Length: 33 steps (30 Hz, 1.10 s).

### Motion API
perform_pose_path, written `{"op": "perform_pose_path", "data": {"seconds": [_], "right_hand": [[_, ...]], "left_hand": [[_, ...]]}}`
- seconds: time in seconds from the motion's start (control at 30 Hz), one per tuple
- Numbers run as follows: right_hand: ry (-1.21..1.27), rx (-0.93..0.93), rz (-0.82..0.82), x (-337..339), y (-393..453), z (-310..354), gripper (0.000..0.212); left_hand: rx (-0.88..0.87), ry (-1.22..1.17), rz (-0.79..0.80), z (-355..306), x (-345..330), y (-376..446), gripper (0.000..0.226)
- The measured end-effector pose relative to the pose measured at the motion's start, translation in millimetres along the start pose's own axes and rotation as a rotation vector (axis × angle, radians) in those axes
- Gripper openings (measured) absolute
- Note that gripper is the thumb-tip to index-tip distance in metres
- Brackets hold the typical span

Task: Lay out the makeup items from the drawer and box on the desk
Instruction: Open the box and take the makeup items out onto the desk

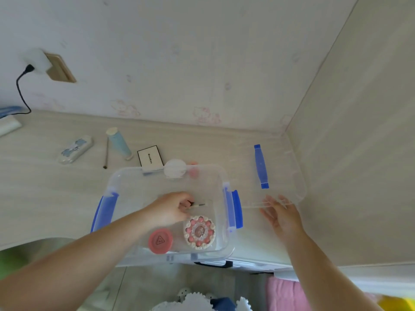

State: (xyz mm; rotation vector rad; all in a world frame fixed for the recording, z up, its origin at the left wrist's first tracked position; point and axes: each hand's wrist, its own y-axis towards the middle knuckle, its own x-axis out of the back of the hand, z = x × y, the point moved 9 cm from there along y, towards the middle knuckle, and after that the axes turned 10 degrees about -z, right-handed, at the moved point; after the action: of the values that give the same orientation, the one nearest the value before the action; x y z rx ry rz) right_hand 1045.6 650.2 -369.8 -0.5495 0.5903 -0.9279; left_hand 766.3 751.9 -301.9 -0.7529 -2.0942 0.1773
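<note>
Your left hand point(171, 208) inside the clear storage box point(125, 182) pinching a thin makeup pencil point(198, 205), your right hand point(283, 217) loose, fingers touching the lid point(292, 176)

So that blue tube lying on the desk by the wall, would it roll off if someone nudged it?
Probably it would roll a little: the blue tube looks round and lies on its side on the smooth desk. It seems plastic, so likely light and not fragile. A thin stick lies beside it and might stop it on that side.
</note>
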Motion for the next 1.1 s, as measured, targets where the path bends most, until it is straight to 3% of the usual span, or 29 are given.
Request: {"op": "perform_pose_path", "data": {"seconds": [0.13,0.23,0.4,0.63,0.87,0.97,1.1], "right_hand": [[-0.079,-0.012,-0.012,8.8,3.6,-11.4,0.018],[-0.125,-0.037,-0.033,14.5,4.3,-17.6,0.007],[-0.14,-0.074,-0.075,19.6,2.8,-24.0,0.004],[-0.119,-0.054,-0.103,26.0,-5.8,-24.2,0.008],[-0.11,-0.148,-0.239,45.2,-19.2,-28.3,0.014],[-0.119,-0.003,-0.344,42.8,-36.1,-6.6,0.004],[-0.323,0.561,-0.128,-32.3,-104.4,60.0,0.021]], "left_hand": [[-0.254,0.386,0.097,-2.7,-37.9,-1.3,0.047],[-0.392,0.598,0.19,-8.7,-63.8,-5.8,0.069],[-0.547,0.825,0.248,-19.1,-85.1,-9.2,0.073],[-0.541,0.83,0.209,-22.9,-77.7,-6.3,0.07],[-0.416,0.607,0.079,-37.5,-8.9,-9.5,0.086],[-0.403,0.543,0.002,-35.7,27.3,-18.5,0.086],[-0.398,0.49,-0.147,-29.2,76.6,-34.0,0.09]]}}
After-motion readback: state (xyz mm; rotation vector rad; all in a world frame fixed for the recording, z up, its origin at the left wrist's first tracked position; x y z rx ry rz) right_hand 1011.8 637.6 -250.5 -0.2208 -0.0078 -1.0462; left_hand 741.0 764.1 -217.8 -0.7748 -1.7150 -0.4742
